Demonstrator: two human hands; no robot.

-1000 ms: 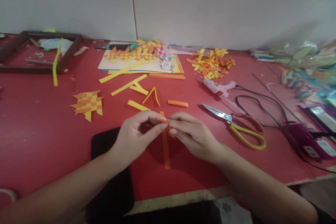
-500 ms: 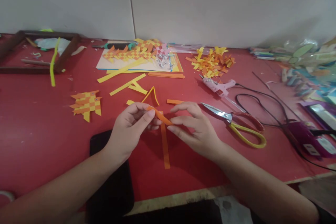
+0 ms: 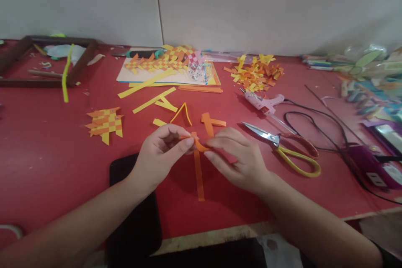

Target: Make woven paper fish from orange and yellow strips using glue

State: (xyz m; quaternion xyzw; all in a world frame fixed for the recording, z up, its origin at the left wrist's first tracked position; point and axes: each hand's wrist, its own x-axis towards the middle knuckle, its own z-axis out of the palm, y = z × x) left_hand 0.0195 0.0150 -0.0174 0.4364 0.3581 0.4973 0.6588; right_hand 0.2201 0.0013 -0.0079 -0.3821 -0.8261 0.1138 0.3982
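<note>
Between my hands is an orange paper strip (image 3: 201,147), bent into a curve. My left hand (image 3: 155,155) pinches one part of it between thumb and fingers. On the other side my right hand (image 3: 243,157) grips it with bent fingers, and an orange length (image 3: 207,124) stands up behind those fingertips; whether it is the same strip I cannot tell. Under the hands a straight orange strip (image 3: 199,180) lies lengthwise on the red table. Just beyond are a folded yellow strip (image 3: 185,108) and a short orange strip (image 3: 219,123).
Scissors (image 3: 272,139) and a pink glue gun (image 3: 263,101) with its cord lie to the right. A woven paper fish (image 3: 108,124) and a dark phone-like slab (image 3: 135,217) are on the left. Farther back are paper scraps (image 3: 256,73), woven pieces (image 3: 157,63) and a brown frame (image 3: 73,73).
The held orange strip has gone from nearly straight to curved. An orange length now stands up by my right fingers. The view has shifted slightly.
</note>
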